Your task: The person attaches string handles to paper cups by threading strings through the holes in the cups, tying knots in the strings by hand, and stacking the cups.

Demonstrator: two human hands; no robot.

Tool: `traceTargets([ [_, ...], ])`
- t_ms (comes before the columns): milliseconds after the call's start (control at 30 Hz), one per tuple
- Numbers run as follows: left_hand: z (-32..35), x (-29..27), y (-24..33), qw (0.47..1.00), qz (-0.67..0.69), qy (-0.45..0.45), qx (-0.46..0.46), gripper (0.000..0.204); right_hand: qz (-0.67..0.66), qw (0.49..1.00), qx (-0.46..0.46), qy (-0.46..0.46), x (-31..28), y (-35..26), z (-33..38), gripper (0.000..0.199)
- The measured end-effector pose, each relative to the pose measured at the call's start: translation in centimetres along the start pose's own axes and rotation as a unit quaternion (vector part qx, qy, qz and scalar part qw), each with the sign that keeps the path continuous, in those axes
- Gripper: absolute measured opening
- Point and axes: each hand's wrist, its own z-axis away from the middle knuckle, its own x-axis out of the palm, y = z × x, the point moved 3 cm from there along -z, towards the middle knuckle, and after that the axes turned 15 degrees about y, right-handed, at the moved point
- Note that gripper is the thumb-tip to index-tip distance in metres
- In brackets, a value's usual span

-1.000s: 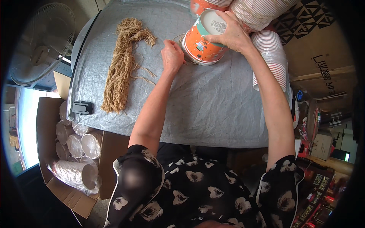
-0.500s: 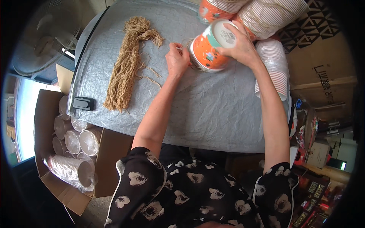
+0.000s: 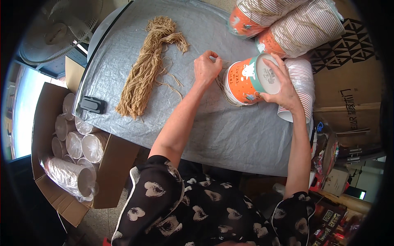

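Note:
My right hand [image 3: 284,85] grips an orange and teal printed paper bucket [image 3: 243,82] by its pale base, thumb below and fingers over the far edge. The bucket is tipped on the grey-covered table, its base toward the right; further rims show at its left end. My left hand [image 3: 206,69] is closed in a pinch on a thin piece of twine [image 3: 226,62] that runs to the bucket. Loops of twine hang by the bucket's rim. Left of my left hand lies a bundle of tan twine [image 3: 150,69], with several loose strands trailing toward me.
Striped buckets in clear plastic [image 3: 301,30] lie at the far right, with twine over them. A wrapped stack of striped cups [image 3: 298,84] rests beside my right hand. A small black device [image 3: 92,104] sits near the left edge. Below stands a carton [image 3: 117,168] of wrapped cups.
The bucket has come nearer to me and tipped further over, so more of its printed side shows. My right hand moved with it. My left hand still pinches beside the rim; the whole view has shifted.

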Motion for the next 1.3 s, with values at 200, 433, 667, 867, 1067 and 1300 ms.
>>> traceTargets([
  [200,-1.7,-0.1,-0.3,0.988,0.044,-0.047,-0.139,0.024,-0.007,1.000,-0.007,-0.011,0.0,-0.7,0.3,0.100],
  [433,-1.8,-1.1,-1.5,0.973,0.123,-0.179,-0.075,0.022,-0.005,1.000,-0.019,-0.020,0.3,-1.1,0.2,0.101],
  [667,-0.1,-2.1,-1.6,0.955,-0.009,-0.240,0.174,0.043,-0.012,1.000,-0.005,-0.013,-0.1,-0.4,0.9,0.102],
  [867,0.6,-1.6,-0.5,0.951,-0.066,-0.198,0.227,0.036,-0.007,1.000,-0.011,-0.012,0.1,-0.6,0.9,0.101],
  [1067,0.2,-0.7,-2.0,0.976,0.003,-0.137,0.168,0.013,-0.010,1.000,-0.007,-0.019,0.2,-0.9,0.7,0.101],
  [1300,-0.7,-0.3,-1.7,0.992,0.052,0.053,0.100,0.010,0.006,0.999,-0.021,0.026,1.1,-0.7,-0.6,0.094],
])
